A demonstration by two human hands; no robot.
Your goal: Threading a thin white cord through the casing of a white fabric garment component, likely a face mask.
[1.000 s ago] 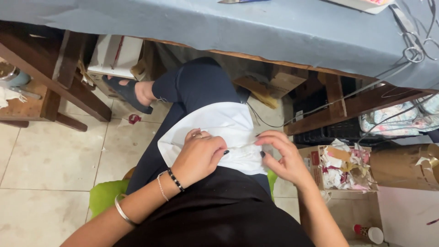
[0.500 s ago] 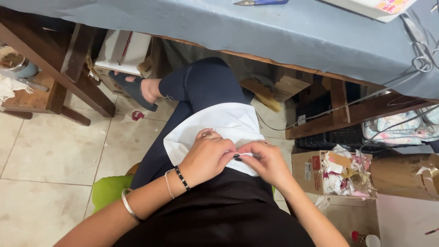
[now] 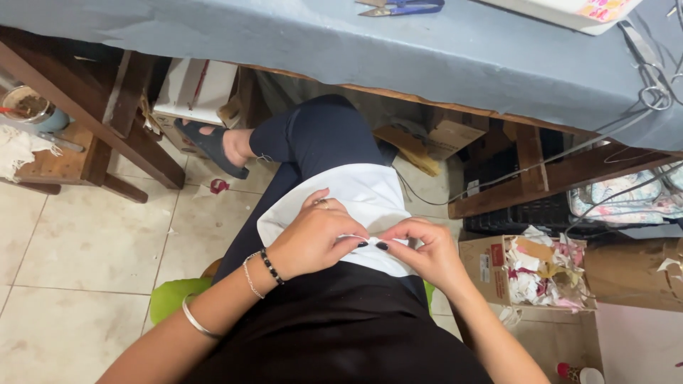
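A piece of white fabric point(image 3: 359, 193) lies across my lap, over dark blue trousers. My left hand point(image 3: 314, 233) and my right hand point(image 3: 421, 250) meet at its near edge, fingertips pinching the cloth between them. Dark nail polish shows on both thumbs. My left wrist carries a beaded bracelet and a thin chain, with a silver bangle higher up the forearm. I sit on a green stool point(image 3: 173, 299), one leg crossed, with a sandalled foot point(image 3: 213, 146) out to the left.
A table under a blue-grey cloth point(image 3: 441, 57) runs across the top, with small blue snips point(image 3: 402, 8) on it. A cardboard box of fabric scraps point(image 3: 530, 272) stands on the right. A wooden bench point(image 3: 67, 160) holding a cup stands on the left. Cables hang at right.
My right hand has slid left along the fabric's edge until it met my left hand. The view has tilted slightly upward, showing more of the table top.
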